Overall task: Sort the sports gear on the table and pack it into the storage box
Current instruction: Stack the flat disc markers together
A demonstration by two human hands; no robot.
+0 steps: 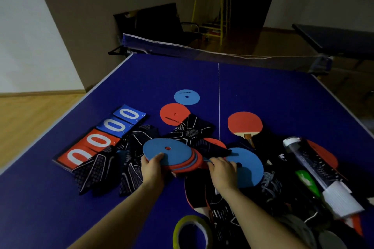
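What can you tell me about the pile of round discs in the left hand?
The stack of discs is a fanned pile of thin, flat rounds that look like foam or rubber, blue on top with red and blue edges peeking out beneath. The top disc has a small centre hole showing red. The left hand grips its near edge, thumb on top. It is held over black patterned gloves on the blue table.

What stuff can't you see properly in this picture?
- Storage box: nowhere in the head view.
- Tape roll: cut off by the bottom edge.
- Small print on the far blue disc: too tiny to read.
- Lower discs in the stack: covered by the top disc.
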